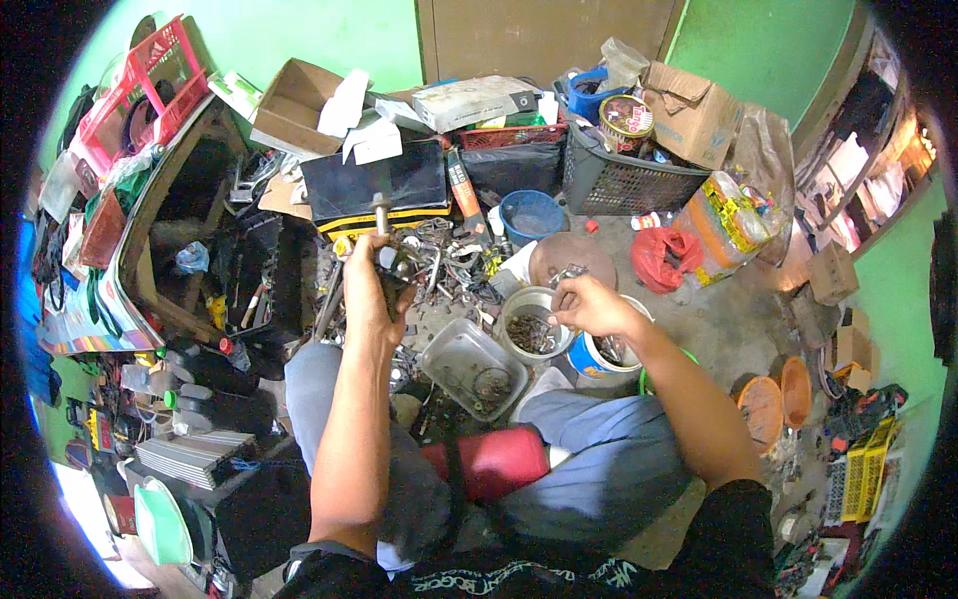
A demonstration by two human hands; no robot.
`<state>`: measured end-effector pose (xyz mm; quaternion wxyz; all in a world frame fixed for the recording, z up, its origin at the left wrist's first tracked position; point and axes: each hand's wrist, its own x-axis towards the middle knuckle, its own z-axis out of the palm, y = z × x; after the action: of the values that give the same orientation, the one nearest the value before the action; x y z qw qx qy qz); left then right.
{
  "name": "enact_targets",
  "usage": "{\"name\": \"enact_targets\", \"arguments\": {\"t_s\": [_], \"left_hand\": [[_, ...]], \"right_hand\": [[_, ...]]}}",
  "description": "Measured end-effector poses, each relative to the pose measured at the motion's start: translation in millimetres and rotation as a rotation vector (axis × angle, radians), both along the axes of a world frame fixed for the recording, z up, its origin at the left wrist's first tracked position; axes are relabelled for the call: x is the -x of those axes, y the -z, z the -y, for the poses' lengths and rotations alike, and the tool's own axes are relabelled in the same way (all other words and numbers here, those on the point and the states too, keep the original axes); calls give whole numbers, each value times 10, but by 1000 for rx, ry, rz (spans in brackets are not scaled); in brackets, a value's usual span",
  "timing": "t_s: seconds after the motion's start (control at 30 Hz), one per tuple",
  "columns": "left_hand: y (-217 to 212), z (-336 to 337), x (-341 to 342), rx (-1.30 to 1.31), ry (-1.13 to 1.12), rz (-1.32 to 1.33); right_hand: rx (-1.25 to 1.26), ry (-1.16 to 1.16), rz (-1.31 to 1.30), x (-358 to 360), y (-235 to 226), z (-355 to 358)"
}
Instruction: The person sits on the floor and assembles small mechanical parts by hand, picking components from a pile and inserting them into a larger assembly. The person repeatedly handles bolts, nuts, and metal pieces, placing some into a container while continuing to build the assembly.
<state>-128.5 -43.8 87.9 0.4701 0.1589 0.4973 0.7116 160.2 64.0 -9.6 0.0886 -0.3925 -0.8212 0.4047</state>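
Observation:
My left hand (pixel 369 290) is closed around a dark metal part with a bolt-like shaft (pixel 381 222) that sticks up above my fingers. My right hand (pixel 589 304) hovers over a round metal bowl (pixel 511 344) of small dark hardware and pinches a small metal piece (pixel 565 273) between its fingertips. Between my hands lies a clear rectangular plastic tray (pixel 449 349) with a few small parts in it. I sit on the floor with my knees up, and a red cylinder (pixel 494 457) rests between my legs.
A pile of tools and scrap metal (pixel 449 262) lies ahead. A blue bucket (pixel 529 215), a dark plastic basket (pixel 624 180), cardboard boxes (pixel 694 112) and a red bag (pixel 664 258) stand behind. A black case (pixel 374 180) sits at centre. Orange lids (pixel 763 407) lie right.

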Motion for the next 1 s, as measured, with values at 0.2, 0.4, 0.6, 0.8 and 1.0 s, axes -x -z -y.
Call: {"name": "enact_targets", "arguments": {"t_s": [0.2,0.4,0.6,0.8,1.0], "left_hand": [[247,-65,3,-174,236,431],[190,-16,-6,-238,195,477],[64,123,27,-315,194,337],[-88,375,180,-515,224,223],[-208,623,419,-495,102,-12]], "right_hand": [[-247,76,226,54,491,-171],[-412,110,107,502,-237,-41],[-406,12,-432,1063,-1147,470],[-495,-171,-543,1476,-1593,939],[-571,-335,-509,1739,-1712,980]]}}
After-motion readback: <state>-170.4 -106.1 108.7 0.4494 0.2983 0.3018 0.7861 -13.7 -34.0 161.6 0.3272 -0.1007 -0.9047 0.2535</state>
